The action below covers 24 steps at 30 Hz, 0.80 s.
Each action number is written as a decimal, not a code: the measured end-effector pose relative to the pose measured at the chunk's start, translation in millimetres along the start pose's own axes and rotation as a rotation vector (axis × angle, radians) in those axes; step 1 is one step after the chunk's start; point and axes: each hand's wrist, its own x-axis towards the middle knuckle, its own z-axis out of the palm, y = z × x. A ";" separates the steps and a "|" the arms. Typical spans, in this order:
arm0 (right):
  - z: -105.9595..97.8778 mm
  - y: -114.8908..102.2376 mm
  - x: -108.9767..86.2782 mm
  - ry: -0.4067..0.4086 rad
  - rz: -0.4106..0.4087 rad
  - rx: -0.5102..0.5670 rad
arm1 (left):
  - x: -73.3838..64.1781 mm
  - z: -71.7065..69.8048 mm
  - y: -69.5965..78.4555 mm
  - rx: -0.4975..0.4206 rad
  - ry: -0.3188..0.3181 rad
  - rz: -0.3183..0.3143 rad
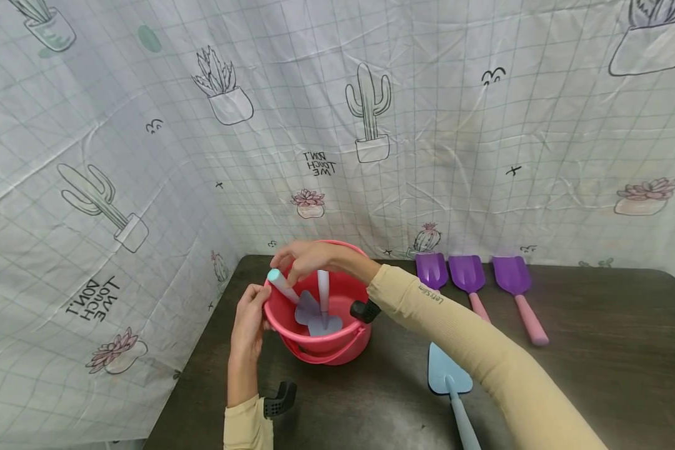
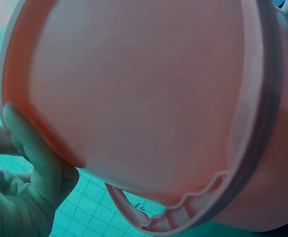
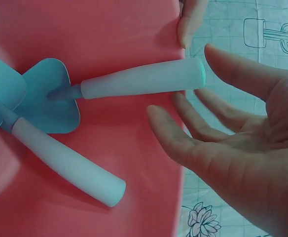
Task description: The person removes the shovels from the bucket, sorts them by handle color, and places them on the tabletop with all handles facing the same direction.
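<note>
A pink bucket (image 1: 344, 289) stands on the dark table, its handle hanging down at the front. At its left side my left hand (image 1: 250, 319) grips the rim, thumb over the edge in the left wrist view. Inside lean two small hand trowels with blue-grey blades and pale handles, one handle (image 3: 144, 79) pointing at the left rim and the other handle (image 3: 70, 160) lower in that view. My right hand (image 3: 247, 128) reaches over the bucket, its parted fingers loosely around the end of the first handle without closing on it.
Three purple shovels with pink handles lie in a row at the back right, the rightmost shovel (image 1: 513, 275) fully visible. A light blue pointed trowel (image 1: 447, 369) lies nearer, beside my right forearm. A cactus-print curtain (image 1: 427, 125) hangs behind the table (image 1: 607, 350).
</note>
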 end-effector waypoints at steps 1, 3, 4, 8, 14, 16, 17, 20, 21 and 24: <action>0.2 0.4 0.7 -0.003 0.004 0.005 | 0.0 0.0 0.1 -0.004 -0.001 -0.001; 0.2 1.2 2.0 -0.005 0.016 0.019 | -0.1 0.0 0.0 -0.013 -0.003 -0.006; 0.1 1.2 2.4 -0.008 0.024 0.026 | -0.1 -0.1 -0.2 -0.021 -0.003 -0.010; -0.2 0.8 3.4 -0.044 0.040 0.031 | -0.9 -0.7 -1.9 -0.075 -0.007 -0.029; 0.9 3.3 5.8 -0.102 0.020 0.003 | -2.1 -3.3 -7.7 -0.191 -0.021 -0.042; 1.8 3.9 6.1 -0.100 0.020 -0.003 | -2.9 -4.5 -9.3 -0.222 -0.028 -0.046; 2.3 4.3 6.6 -0.096 0.019 -0.007 | -3.4 -5.3 -9.9 -0.237 -0.033 -0.050; 3.7 4.3 7.5 -0.073 0.028 -0.012 | -5.3 -8.0 -10.2 -0.272 -0.047 -0.056; 4.2 4.4 8.2 -0.064 0.028 -0.012 | -5.8 -9.1 -10.0 -0.288 -0.055 -0.056; 6.2 4.3 10.0 -0.047 0.019 -0.020 | -7.4 -12.0 -8.7 -0.326 -0.088 -0.056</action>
